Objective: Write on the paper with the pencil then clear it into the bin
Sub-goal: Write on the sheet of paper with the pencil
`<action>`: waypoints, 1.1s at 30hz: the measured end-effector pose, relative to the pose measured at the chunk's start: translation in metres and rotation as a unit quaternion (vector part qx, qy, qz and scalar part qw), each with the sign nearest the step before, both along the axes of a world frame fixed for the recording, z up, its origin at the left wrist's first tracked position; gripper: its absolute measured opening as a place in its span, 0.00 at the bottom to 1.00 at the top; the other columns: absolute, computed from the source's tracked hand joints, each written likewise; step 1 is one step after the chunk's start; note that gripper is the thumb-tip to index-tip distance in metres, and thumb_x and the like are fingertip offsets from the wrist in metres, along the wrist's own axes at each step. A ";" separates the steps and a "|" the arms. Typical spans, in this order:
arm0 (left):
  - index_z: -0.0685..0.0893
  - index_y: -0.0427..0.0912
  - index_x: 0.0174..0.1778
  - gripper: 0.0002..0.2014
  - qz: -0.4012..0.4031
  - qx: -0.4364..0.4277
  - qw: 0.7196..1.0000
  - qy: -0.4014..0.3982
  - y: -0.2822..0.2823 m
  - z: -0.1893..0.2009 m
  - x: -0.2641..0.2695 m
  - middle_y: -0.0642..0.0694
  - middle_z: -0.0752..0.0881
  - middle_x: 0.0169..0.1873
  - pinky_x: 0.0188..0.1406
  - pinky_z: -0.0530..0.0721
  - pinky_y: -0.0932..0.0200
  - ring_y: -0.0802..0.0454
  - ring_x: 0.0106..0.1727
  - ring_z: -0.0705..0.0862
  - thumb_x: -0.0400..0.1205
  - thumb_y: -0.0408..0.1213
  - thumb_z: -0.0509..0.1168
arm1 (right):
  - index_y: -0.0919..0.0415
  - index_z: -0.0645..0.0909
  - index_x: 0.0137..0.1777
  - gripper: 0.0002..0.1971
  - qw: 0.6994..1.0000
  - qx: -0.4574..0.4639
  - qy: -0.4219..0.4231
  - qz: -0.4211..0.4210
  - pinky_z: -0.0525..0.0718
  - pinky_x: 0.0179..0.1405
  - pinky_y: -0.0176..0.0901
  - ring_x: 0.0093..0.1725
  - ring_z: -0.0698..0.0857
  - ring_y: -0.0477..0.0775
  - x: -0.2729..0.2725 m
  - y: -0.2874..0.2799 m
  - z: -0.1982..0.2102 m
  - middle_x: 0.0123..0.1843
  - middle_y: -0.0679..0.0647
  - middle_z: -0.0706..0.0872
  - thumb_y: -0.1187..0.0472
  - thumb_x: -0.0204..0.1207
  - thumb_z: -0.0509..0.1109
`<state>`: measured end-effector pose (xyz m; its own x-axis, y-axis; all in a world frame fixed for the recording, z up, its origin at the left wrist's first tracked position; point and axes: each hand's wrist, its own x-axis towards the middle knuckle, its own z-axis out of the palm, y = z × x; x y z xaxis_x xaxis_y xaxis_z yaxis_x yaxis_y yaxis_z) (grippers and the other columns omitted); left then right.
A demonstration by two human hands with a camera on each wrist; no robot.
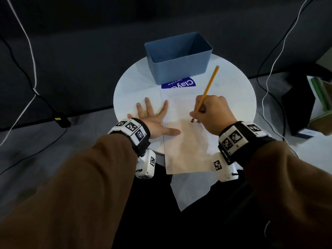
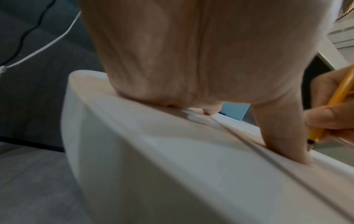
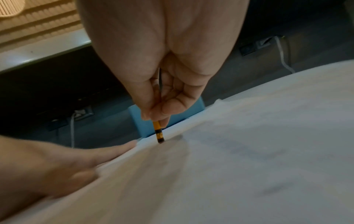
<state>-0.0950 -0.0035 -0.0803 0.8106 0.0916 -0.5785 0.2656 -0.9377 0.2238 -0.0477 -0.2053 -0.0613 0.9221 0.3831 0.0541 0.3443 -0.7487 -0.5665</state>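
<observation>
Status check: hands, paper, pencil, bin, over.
Left hand flat, pinning paper edge. Right hand grips pencil, tip on sheet. Bin behind paper, path open.

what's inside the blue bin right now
The blue bin looks empty: its inner walls and the far part of its floor show bare in the head view. Its near wall hides the front strip of the floor, so something small and flat there cannot be ruled out.

One sheet of paper [image 1: 186,141], one pencil [image 1: 209,87], one blue bin [image 1: 177,69] (open-topped), one round table [image 1: 125,90], two hands [image 1: 152,115]
</observation>
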 end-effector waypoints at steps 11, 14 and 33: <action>0.27 0.73 0.79 0.59 0.001 -0.007 1.000 -0.005 0.002 -0.002 0.000 0.41 0.18 0.79 0.74 0.36 0.17 0.31 0.81 0.22 0.65 0.81 0.63 | 0.55 0.79 0.34 0.14 0.999 -0.001 -0.015 -0.043 0.77 0.36 0.28 0.34 0.87 0.43 0.005 -0.028 0.009 0.31 0.50 0.87 0.60 0.78 0.78; 0.27 0.73 0.80 0.59 0.002 -0.006 1.000 -0.004 0.002 0.000 0.000 0.40 0.18 0.79 0.75 0.36 0.17 0.31 0.81 0.23 0.66 0.81 0.63 | 0.54 0.78 0.33 0.14 1.000 0.007 -0.012 -0.013 0.83 0.44 0.40 0.38 0.88 0.50 0.001 -0.010 0.004 0.32 0.51 0.88 0.60 0.78 0.79; 0.27 0.73 0.80 0.59 0.006 -0.014 1.000 -0.003 0.001 0.001 -0.001 0.41 0.18 0.79 0.75 0.35 0.17 0.31 0.81 0.22 0.66 0.81 0.63 | 0.56 0.79 0.34 0.14 0.999 0.006 0.004 -0.036 0.84 0.41 0.40 0.37 0.88 0.50 0.003 -0.024 0.003 0.32 0.52 0.88 0.61 0.77 0.79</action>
<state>-0.0960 -0.0025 -0.0798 0.8132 0.0847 -0.5758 0.2749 -0.9279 0.2517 -0.0446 -0.2289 -0.0581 0.9479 0.3144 0.0508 0.2845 -0.7642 -0.5788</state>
